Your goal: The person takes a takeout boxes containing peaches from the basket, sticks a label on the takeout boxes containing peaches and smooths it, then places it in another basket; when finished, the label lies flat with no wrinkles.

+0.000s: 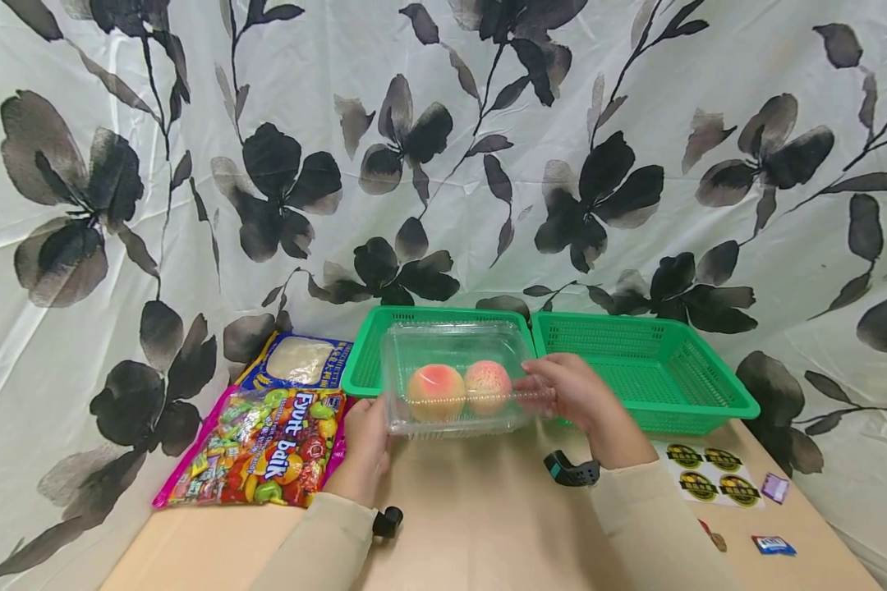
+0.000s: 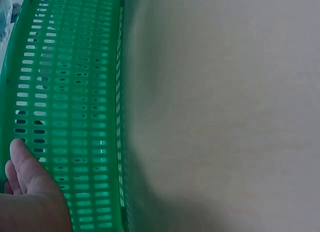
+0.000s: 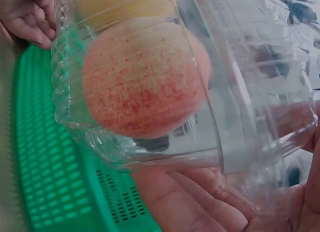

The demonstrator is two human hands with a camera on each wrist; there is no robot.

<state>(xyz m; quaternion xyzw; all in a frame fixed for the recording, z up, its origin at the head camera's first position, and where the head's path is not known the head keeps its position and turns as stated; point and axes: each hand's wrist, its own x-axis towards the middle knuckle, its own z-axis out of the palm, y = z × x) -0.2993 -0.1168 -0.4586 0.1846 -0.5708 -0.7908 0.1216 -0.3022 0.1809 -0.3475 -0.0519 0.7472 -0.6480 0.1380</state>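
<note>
A clear plastic clamshell box (image 1: 414, 341) is held up in front of the green baskets, its lid closed over two peaches. One peach (image 1: 436, 392) is yellow-orange with a red blush; the other peach (image 1: 488, 387) is pink with red speckles. My left hand (image 1: 365, 439) grips the lower left side of the box, thumb (image 2: 27, 164) raised in the left wrist view. On the right side, my right hand (image 1: 572, 394) pinches the box's edge, with fingers (image 3: 170, 197) underneath in the right wrist view.
Behind the box stands a green basket (image 1: 362, 361), beside a second green basket (image 1: 673, 419). At left lie a Fruit balik candy bag (image 1: 266, 451) and a blue-and-yellow bag (image 1: 299, 361). Stickers (image 1: 713, 474), a purple packet (image 1: 775, 487) and a blue packet (image 1: 774, 545) lie at right.
</note>
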